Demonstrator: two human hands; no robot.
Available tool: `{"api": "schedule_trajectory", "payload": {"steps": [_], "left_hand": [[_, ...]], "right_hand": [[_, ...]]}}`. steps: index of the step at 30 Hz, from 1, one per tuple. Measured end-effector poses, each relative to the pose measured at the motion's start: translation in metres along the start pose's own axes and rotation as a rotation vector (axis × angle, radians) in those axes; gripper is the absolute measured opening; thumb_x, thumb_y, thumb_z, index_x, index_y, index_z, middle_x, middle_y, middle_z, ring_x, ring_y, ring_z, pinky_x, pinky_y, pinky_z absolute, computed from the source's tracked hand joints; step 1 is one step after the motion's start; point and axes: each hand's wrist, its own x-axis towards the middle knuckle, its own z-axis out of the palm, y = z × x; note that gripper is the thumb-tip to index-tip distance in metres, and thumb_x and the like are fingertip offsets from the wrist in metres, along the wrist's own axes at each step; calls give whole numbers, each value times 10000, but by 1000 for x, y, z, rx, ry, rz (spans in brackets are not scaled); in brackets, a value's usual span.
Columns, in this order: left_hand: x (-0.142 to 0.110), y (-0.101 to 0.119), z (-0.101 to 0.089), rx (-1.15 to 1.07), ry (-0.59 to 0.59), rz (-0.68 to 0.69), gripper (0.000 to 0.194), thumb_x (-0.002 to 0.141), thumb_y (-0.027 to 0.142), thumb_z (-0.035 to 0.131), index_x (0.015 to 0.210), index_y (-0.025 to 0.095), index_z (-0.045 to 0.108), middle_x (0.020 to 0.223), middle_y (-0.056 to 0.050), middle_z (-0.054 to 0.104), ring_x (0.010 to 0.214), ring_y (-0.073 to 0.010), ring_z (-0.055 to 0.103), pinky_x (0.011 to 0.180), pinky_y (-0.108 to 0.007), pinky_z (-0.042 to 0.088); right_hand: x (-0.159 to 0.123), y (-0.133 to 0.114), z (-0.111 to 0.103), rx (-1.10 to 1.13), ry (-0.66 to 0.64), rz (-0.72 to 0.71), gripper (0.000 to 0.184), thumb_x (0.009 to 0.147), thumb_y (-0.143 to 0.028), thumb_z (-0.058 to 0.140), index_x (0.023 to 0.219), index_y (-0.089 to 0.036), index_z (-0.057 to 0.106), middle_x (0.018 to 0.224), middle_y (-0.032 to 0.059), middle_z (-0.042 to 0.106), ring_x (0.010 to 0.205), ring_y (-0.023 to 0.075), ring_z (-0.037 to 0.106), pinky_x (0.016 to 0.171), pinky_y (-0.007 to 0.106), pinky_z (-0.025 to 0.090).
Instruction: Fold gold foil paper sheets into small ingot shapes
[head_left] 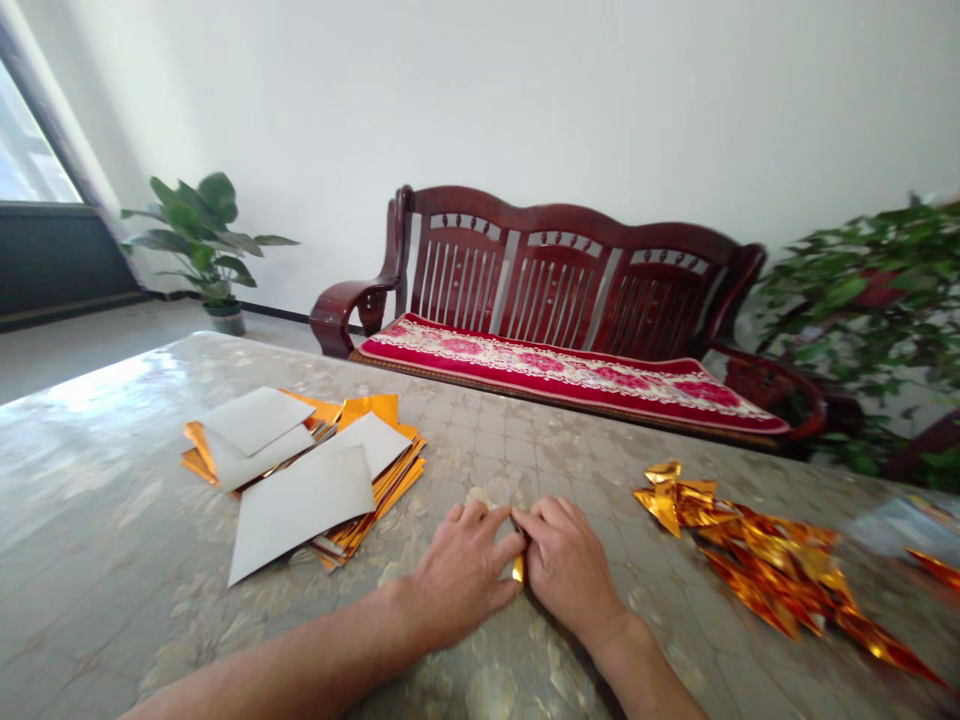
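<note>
My left hand [469, 565] and my right hand [566, 565] meet over the table in front of me, thumbs and fingers pressed together. Between them a narrow bit of gold foil paper [519, 569] shows; the rest of it is hidden by my fingers. To the left lies a loose stack of foil sheets, white backs up, with one white-backed sheet [307, 505] on top and gold edges [390, 490] sticking out. On the right is a heap of folded gold foil pieces [780, 560], pointed at their ends.
The table [480, 450] has a glossy, patterned cover. At the right edge lies a clear plastic bag [900, 525], blurred. Beyond the table stands a dark wooden bench [555, 270] with a red floral cushion [555, 365]. Potted plants [202, 235] flank it.
</note>
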Motion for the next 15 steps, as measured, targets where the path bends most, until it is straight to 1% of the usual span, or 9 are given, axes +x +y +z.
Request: {"api": "schedule_trajectory", "payload": {"steps": [5,8,15], "left_hand": [[0,-1,0,7,-6,7,377,883,366,608,1236,274,510,1284,-45,529,1095,-262,478,926,-420,417],[0,0,0,6,-9,9,371,887,370,604,1232,275,510,1281,-40,533,1097,-262,479,930,-423,417],[0,1,-3,9,-23,0,378,894,370,597,1246,276,496,1271,-43,532,1109,-253,473,940,-418,415]], "right_hand": [[-2,4,2,81,36,16,340,844,-35,459,997,-212,705,831,46,601,867,197,520,783,289,414],[-3,5,2,118,30,27,365,838,-33,453,1034,-213,703,833,41,607,877,194,532,798,284,432],[-2,3,0,141,11,-3,320,867,-49,442,956,-207,706,830,41,589,873,185,532,790,275,432]]}}
